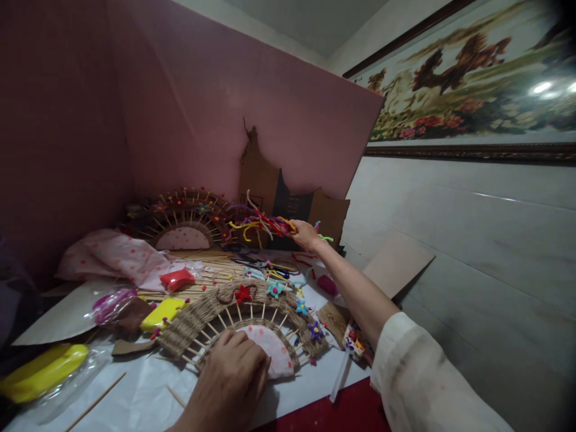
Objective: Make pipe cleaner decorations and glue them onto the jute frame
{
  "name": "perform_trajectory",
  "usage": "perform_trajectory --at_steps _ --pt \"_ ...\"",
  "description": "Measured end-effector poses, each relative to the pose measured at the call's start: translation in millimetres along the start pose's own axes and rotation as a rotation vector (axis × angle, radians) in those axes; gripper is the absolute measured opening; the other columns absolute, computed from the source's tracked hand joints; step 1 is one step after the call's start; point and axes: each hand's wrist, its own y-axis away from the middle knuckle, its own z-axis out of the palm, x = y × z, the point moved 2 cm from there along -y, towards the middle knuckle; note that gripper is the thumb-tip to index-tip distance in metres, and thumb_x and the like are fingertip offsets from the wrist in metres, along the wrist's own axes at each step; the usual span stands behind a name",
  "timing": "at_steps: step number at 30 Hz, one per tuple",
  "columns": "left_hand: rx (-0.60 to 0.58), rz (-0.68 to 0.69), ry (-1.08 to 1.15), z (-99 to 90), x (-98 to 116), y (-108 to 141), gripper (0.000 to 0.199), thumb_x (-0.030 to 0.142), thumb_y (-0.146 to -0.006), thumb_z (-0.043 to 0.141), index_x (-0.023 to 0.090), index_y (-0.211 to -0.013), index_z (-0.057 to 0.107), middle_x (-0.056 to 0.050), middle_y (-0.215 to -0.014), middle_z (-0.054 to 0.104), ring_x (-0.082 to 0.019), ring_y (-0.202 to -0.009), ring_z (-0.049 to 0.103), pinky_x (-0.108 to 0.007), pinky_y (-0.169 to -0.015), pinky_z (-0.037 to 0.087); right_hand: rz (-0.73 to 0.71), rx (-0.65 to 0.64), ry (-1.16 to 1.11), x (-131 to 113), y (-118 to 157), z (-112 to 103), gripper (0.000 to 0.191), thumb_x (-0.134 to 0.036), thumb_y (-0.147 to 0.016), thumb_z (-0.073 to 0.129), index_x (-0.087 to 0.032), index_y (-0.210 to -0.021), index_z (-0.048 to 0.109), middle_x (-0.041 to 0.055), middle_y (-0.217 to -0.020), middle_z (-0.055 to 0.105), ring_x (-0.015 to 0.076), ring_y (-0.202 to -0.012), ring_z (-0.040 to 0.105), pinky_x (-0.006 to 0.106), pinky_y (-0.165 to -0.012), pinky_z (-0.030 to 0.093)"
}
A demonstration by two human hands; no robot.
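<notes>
My right hand (306,235) is stretched far forward, its fingers closed round a bundle of colourful pipe cleaners (265,223) that spreads out to the left. My left hand (238,366) rests at the lower middle over the near edge of a woven half-round fan (189,327), its fingers curled; what they hold, if anything, is hidden. The fan has thin sticks, a dotted cloth centre (274,348), and a red star (243,293), a blue star (302,306) and a purple star (315,330) on its woven band.
Behind stand a second decorated fan (183,237) and torn cardboard (258,174) against a pink board. At left lie dotted cloth (117,255), yellow clay packs (45,369) and a red pack (177,279). A glue stick (341,375) is at right; scissors and loose sticks lie behind the fan.
</notes>
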Motion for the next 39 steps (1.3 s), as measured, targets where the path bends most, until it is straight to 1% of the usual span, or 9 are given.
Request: perform_trajectory --at_steps 7,11,15,20,25,27,31,35,39 --pt "-0.003 0.002 0.012 -2.0 1 -1 0.023 0.005 -0.081 0.041 0.017 -0.063 0.050 -0.002 -0.059 0.058 -0.018 -0.060 0.053 -0.038 -0.063 0.044 -0.001 -0.047 0.024 3 5 0 0.023 -0.036 -0.083 0.051 -0.024 -0.100 0.062 0.0014 -0.099 0.067 0.0176 -0.088 0.057 0.022 -0.069 0.036" --pt "-0.005 0.001 0.008 -2.2 1 -1 0.023 0.005 -0.081 0.041 0.017 -0.063 0.050 -0.001 -0.058 0.057 -0.018 -0.060 0.052 -0.039 -0.063 0.045 0.010 -0.082 0.063 2 11 8 0.026 -0.033 -0.083 0.052 -0.025 -0.106 0.061 0.0025 -0.106 0.065 0.0196 -0.096 0.056 0.025 -0.075 0.037" --pt "-0.001 0.003 0.005 -2.1 1 -1 0.022 0.004 -0.080 0.042 0.017 -0.063 0.048 -0.001 -0.058 0.057 -0.017 -0.059 0.051 -0.038 -0.062 0.045 0.026 -0.140 0.107 -2 22 24 0.028 -0.029 -0.083 0.054 -0.026 -0.111 0.059 0.0047 -0.112 0.062 0.0219 -0.105 0.053 0.031 -0.085 0.036" --pt "0.003 0.013 0.011 -2.0 1 0 0.022 0.004 -0.080 0.042 0.017 -0.062 0.049 -0.001 -0.058 0.057 -0.017 -0.058 0.051 -0.038 -0.061 0.045 0.031 -0.243 0.147 -7 32 37 0.031 -0.035 -0.087 0.051 -0.017 -0.112 0.056 0.0080 -0.114 0.058 0.0237 -0.109 0.050 0.047 -0.095 0.035" --pt "0.005 0.023 0.002 -1.4 2 0 0.022 0.003 -0.079 0.042 0.017 -0.063 0.050 -0.002 -0.058 0.058 -0.018 -0.060 0.053 -0.039 -0.063 0.045 0.023 -0.338 0.116 -11 25 34 0.030 -0.035 -0.087 0.053 -0.018 -0.111 0.057 0.0083 -0.115 0.057 0.0219 -0.105 0.055 0.045 -0.092 0.042" --pt "0.013 0.020 0.000 -0.7 2 0 0.023 0.004 -0.079 0.041 0.017 -0.063 0.050 -0.001 -0.058 0.058 -0.018 -0.060 0.053 -0.038 -0.062 0.045 0.019 -0.316 0.084 -14 18 30 0.032 -0.034 -0.088 0.052 -0.018 -0.115 0.055 0.0089 -0.119 0.056 0.0217 -0.106 0.055 0.044 -0.091 0.043" --pt "0.045 0.015 0.002 0.2 1 1 0.023 0.005 -0.080 0.042 0.017 -0.062 0.049 -0.001 -0.057 0.058 -0.018 -0.059 0.053 -0.038 -0.062 0.045 -0.019 -0.205 0.023 -30 1 24 0.033 -0.029 -0.091 0.046 -0.016 -0.121 0.051 0.0100 -0.125 0.054 0.0208 -0.112 0.052 0.042 -0.095 0.040" --pt "0.051 0.018 0.010 -1.3 2 -1 0.023 0.005 -0.080 0.042 0.017 -0.061 0.049 0.000 -0.056 0.057 -0.017 -0.056 0.052 -0.036 -0.058 0.044 -0.072 -0.160 0.006 -57 -11 29 0.027 -0.024 -0.091 0.044 -0.016 -0.114 0.057 0.0068 -0.118 0.060 0.0178 -0.109 0.055 0.036 -0.093 0.042" --pt "0.060 0.017 0.001 -3.3 3 -2 0.022 0.004 -0.078 0.043 0.016 -0.060 0.050 -0.001 -0.056 0.058 -0.017 -0.056 0.053 -0.035 -0.058 0.043 -0.088 -0.132 0.032 -82 -21 38 0.024 -0.027 -0.091 0.046 -0.018 -0.109 0.060 0.0066 -0.114 0.061 0.0192 -0.106 0.056 0.038 -0.089 0.044"
